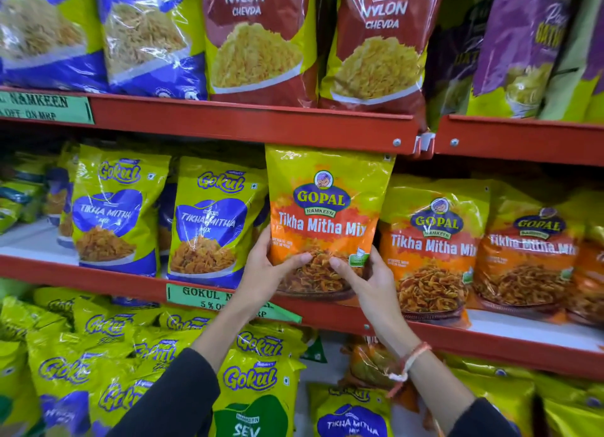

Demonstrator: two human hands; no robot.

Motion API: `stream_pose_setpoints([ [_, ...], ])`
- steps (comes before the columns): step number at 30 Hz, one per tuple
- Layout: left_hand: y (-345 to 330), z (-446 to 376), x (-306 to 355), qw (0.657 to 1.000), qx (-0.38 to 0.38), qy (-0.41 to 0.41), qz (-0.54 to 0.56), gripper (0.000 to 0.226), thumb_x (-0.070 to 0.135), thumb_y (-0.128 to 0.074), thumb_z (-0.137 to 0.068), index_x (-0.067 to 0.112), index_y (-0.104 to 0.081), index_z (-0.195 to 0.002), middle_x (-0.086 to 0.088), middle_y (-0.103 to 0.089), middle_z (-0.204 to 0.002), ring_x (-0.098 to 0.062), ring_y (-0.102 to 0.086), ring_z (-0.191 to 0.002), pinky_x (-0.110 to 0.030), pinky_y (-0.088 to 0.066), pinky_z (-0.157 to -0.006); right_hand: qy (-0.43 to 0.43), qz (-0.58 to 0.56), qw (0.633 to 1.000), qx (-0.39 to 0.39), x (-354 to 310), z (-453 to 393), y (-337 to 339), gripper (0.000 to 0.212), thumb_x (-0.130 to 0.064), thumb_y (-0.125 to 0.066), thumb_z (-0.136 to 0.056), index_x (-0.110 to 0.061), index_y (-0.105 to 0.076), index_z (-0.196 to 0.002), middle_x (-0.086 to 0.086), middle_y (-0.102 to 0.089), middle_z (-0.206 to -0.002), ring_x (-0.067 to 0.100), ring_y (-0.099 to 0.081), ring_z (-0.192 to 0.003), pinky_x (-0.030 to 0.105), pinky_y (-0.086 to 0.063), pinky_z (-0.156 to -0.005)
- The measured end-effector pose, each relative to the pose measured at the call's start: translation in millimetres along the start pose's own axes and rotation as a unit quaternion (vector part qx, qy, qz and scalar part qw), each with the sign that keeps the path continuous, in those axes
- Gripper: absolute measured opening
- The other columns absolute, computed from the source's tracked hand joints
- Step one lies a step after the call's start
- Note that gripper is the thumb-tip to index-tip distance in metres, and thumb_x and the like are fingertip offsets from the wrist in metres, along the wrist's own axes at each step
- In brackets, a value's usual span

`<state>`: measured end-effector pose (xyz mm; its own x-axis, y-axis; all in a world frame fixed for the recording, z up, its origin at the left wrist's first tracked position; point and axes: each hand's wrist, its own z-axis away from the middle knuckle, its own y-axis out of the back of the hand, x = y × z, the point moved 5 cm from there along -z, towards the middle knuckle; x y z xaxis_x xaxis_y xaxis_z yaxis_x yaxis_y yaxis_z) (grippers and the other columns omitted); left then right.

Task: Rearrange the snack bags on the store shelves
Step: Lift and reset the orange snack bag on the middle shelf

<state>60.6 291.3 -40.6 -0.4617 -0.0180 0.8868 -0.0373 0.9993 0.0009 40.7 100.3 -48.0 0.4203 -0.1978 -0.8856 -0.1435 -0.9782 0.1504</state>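
Note:
A yellow and orange Gopal Tikha Mitha Mix bag (327, 208) stands upright at the front of the middle red shelf (130, 278). My left hand (266, 270) grips its lower left side, thumb across the front. Its lower right side is held by my right hand (366, 281). To its right stand two more Gopal bags (434, 247). On its left are two blue and yellow Gokul Tikha Mitha bags (209, 221).
The upper shelf (248, 123) carries red Nylon Chevda bags (258, 38), blue bags and purple bags (519, 44). Below, several Gokul bags (255, 387) lie piled. Green price labels (196, 297) hang on the shelf edges. A white shelf patch (523, 330) shows at right.

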Motion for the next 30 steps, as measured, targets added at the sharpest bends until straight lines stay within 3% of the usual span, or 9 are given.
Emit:
stream_pose_setpoints([
  [3, -7, 8, 1, 1.0, -0.004, 0.018, -0.002, 0.075, 0.037, -0.082, -0.06, 0.024, -0.052, -0.127, 0.004, -0.071, -0.112, -0.009, -0.069, -0.101, -0.021, -0.057, -0.073, 0.005, -0.018, 1.0, -0.005, -3, 8, 10, 0.058, -0.047, -0.072, -0.069, -0.026, -0.057, -0.122, -0.014, -0.071, -0.107, -0.011, -0.064, -0.097, 0.021, -0.051, -0.087],
  [6, -22, 17, 0, 0.999, -0.009, 0.036, 0.007, 0.071, 0.039, -0.085, -0.058, 0.02, -0.057, -0.121, 0.004, -0.074, -0.106, -0.012, -0.071, -0.099, -0.023, -0.057, -0.074, 0.006, -0.011, 1.0, 0.001, -4, 18, 28, 0.057, -0.048, -0.073, -0.07, -0.027, -0.059, -0.121, -0.014, -0.071, -0.107, -0.008, -0.064, -0.099, 0.021, -0.05, -0.087],
  [11, -70, 36, -4, 0.997, -0.021, 0.07, 0.041, 0.066, 0.034, -0.082, -0.056, 0.015, -0.06, -0.116, -0.003, -0.075, -0.103, -0.011, -0.073, -0.09, -0.024, -0.058, -0.072, 0.011, 0.0, 1.0, 0.0, -5, 26, 79, 0.07, -0.046, -0.077, -0.066, -0.021, -0.058, -0.129, -0.006, -0.072, -0.115, 0.005, -0.067, -0.108, 0.026, -0.055, -0.092],
  [15, -123, 50, -14, 0.994, -0.045, 0.083, 0.052, 0.062, 0.035, -0.088, -0.056, 0.018, -0.063, -0.11, -0.004, -0.077, -0.101, -0.015, -0.073, -0.091, -0.027, -0.058, -0.073, 0.004, 0.002, 1.0, 0.007, 2, 34, 134, 0.075, -0.041, -0.08, -0.06, -0.019, -0.058, -0.128, -0.011, -0.07, -0.117, 0.002, -0.064, -0.108, 0.02, -0.051, -0.094],
  [17, -148, 53, -15, 0.994, -0.054, 0.081, 0.049, 0.065, 0.041, -0.09, -0.051, 0.023, -0.064, -0.108, -0.003, -0.077, -0.102, -0.014, -0.073, -0.093, -0.033, -0.058, -0.078, -0.014, 0.009, 1.0, 0.005, 8, 41, 162, 0.063, -0.04, -0.082, -0.06, -0.021, -0.063, -0.117, -0.016, -0.073, -0.107, -0.002, -0.065, -0.103, 0.017, -0.051, -0.089],
  [20, -181, 57, -8, 0.996, -0.069, 0.059, 0.016, 0.071, 0.045, -0.09, -0.047, 0.023, -0.064, -0.109, 0.001, -0.077, -0.101, -0.013, -0.073, -0.094, -0.039, -0.059, -0.084, -0.019, 0.018, 1.0, -0.001, 16, 52, 199, 0.031, -0.02, -0.078, -0.07, -0.026, -0.066, -0.099, -0.022, -0.077, -0.085, -0.006, -0.069, -0.084, 0.011, -0.054, -0.072],
  [26, -252, 53, 8, 0.997, -0.07, 0.015, 0.0, 0.074, 0.055, -0.088, -0.042, 0.024, -0.066, -0.105, 0.005, -0.077, -0.099, -0.012, -0.071, -0.095, -0.045, -0.057, -0.088, -0.017, -0.009, 0.999, 0.049, 20, 55, 272, 0.031, -0.004, -0.074, -0.077, -0.017, -0.068, -0.104, -0.01, -0.079, -0.087, 0.003, -0.071, -0.083, 0.015, -0.057, -0.07],
  [30, -305, 43, 19, 0.997, -0.08, -0.008, -0.003, 0.078, 0.053, -0.088, -0.046, 0.026, -0.062, -0.115, 0.007, -0.075, -0.104, -0.009, -0.07, -0.097, -0.04, -0.057, -0.089, -0.016, -0.037, 0.997, 0.062, 23, 45, 319, 0.038, -0.007, -0.072, -0.078, -0.015, -0.066, -0.115, 0.004, -0.077, -0.104, 0.015, -0.072, -0.096, 0.027, -0.06, -0.08],
])
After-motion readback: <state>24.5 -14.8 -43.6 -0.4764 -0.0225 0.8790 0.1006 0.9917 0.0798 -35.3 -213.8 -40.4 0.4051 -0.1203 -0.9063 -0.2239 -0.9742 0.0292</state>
